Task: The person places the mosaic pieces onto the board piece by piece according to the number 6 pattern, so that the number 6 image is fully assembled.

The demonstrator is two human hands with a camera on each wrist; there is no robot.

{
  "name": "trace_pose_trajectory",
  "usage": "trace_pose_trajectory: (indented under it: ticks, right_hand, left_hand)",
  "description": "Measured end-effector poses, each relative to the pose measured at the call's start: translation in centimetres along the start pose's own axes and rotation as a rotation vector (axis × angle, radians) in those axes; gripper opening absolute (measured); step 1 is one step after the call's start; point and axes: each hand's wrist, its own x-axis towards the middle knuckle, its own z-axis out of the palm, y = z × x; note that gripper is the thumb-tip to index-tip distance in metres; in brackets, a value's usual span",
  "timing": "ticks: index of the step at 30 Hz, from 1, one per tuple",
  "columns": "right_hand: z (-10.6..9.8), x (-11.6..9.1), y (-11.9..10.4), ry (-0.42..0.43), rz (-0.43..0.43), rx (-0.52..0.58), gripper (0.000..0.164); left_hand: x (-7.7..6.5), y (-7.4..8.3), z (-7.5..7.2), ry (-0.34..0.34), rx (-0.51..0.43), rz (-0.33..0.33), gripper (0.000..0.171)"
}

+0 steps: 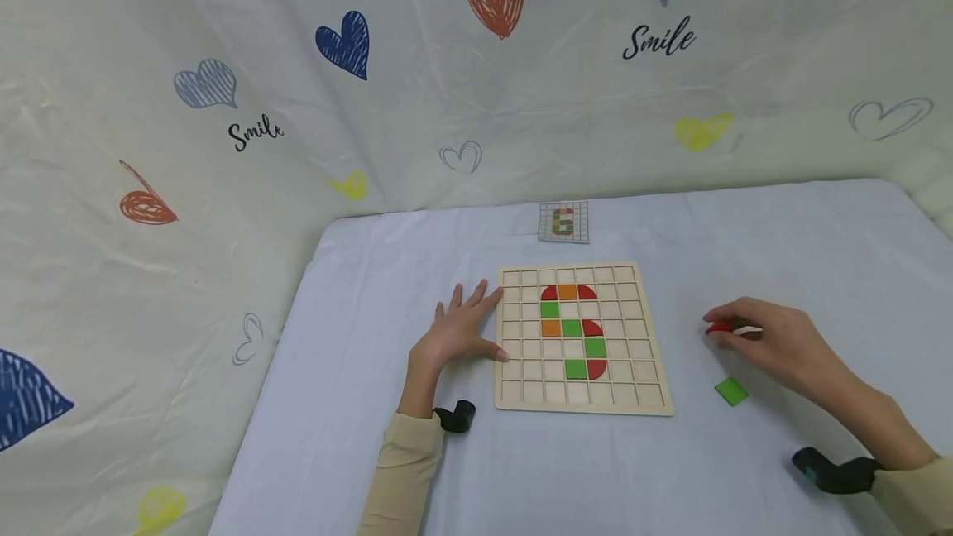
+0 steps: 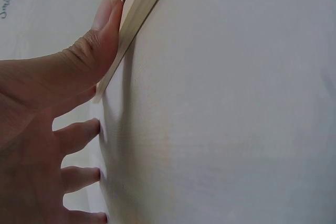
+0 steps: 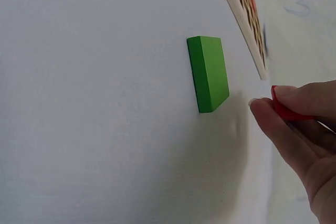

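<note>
A wooden grid board (image 1: 523,395) lies on the white table, with several red, orange and green tiles set in its middle squares. My left hand (image 1: 462,329) is spread at the board's left edge. Its thumb (image 2: 107,22) rests on the rim in the left wrist view, and the other fingers are straight. Right of the board, my right hand (image 1: 782,346) pinches a red tile (image 3: 286,109) between thumb and fingers, a little above the cloth. Part of that tile is hidden by the fingers. A green square tile (image 1: 732,391) lies on the cloth just below this hand.
Behind the board lies a small pattern card (image 1: 547,223) showing a coloured figure on a grid. White cloth (image 1: 357,313) covers the table. A curtain printed with hearts (image 1: 417,106) hangs behind it. Black wrist cameras (image 1: 837,471) are strapped to both wrists.
</note>
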Motion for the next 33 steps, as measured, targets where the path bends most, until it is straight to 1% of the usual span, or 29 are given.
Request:
trace_pose_trajectory:
  ticks: [4, 7, 11, 17, 21, 24, 27, 30, 33]
  right_hand:
    - [0.2, 0.2, -0.4, -0.005, -0.001, 0.039, 0.035]
    - [0.4, 0.4, -0.6, -0.009, -0.005, 0.063, 0.034]
    - [0.7, 0.9, -1.1, -0.018, -0.025, 0.067, 0.031]
    - [1.1, 1.7, -2.1, -0.038, -0.097, 0.069, 0.032]
    - [1.7, 2.2, -2.8, -0.029, -0.158, 0.054, 0.032]
    - [2.1, 2.5, -3.5, -0.03, -0.18, 0.069, 0.034]
    - [2.4, 2.9, -4.1, -0.057, -0.172, 0.111, 0.035]
    - [2.7, 3.2, -4.7, -0.108, -0.146, 0.156, 0.033]
    - [3.0, 3.5, -5.3, -0.146, -0.132, 0.173, 0.03]
  left_hand:
    - [0.0, 0.0, -0.1, -0.002, -0.003, -0.002, 0.108]
    - [0.0, 0.0, -0.1, -0.003, -0.003, -0.005, 0.109]
    - [-0.1, 0.0, -0.2, -0.001, 0.001, -0.009, 0.108]
    - [-0.2, 0.1, -0.3, -0.001, -0.006, -0.011, 0.108]
    - [-0.2, 0.1, -0.3, 0.0, 0.003, -0.003, 0.108]
    - [-0.1, 0.0, -0.2, -0.003, 0.013, 0.001, 0.108]
    - [0.0, 0.0, -0.2, -0.005, 0.018, 0.004, 0.108]
    - [0.0, 0.0, -0.3, -0.007, 0.021, 0.005, 0.108]
    - [-0.1, 0.0, -0.2, -0.004, 0.021, 0.006, 0.108]
